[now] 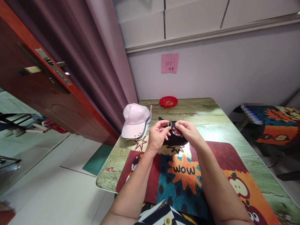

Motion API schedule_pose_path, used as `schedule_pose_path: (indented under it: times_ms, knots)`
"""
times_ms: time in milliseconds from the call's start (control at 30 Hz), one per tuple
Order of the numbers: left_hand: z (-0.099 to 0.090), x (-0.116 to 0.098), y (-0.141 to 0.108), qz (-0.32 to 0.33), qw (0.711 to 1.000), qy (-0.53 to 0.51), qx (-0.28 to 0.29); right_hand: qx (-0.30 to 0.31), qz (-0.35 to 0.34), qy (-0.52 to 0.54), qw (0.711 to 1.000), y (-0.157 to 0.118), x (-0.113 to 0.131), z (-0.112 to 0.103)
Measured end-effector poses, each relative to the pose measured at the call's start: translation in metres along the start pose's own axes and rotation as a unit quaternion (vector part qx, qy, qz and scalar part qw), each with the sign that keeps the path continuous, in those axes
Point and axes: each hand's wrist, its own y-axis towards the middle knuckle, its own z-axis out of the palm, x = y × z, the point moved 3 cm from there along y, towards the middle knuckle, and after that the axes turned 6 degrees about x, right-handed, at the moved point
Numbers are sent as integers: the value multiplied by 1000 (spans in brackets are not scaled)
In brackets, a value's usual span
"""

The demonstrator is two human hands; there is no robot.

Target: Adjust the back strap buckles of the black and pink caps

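Strap point(173, 124), narrow and dark, of black fabric cap point(174, 141) is finger-pinched by left hand point(157, 133) and right hand point(188, 131); whether square silver buckle point(170, 124) is fastened already, I cannot tell.

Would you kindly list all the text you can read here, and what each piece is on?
"357": handwritten on the pink note; the characters below are too small to read surely.
"WOW": on the near mat.
Marks on the lock plate of the door and on the far-right mat: too blurred to read.
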Motion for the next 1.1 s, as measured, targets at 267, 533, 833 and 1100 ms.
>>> schedule_pose_path:
  times_ms: [267, 533, 833, 1100]
  knots:
    - [0, 0, -1, -14, 1000, -9, 15, 38, 6, -4, 999, -1, 0, 1]
    - [-1, -2, 0, -22, 998, 24, 58, 83, -23, -58, 995, -4, 0, -10]
    - [1, -3, 1, -30, 993, 41, 103, 93, -42, -56, 993, -7, 7, -13]
    - [-1, -9, 3, -26, 992, 82, 89, 26, -43, -7, 999, -5, 5, -12]
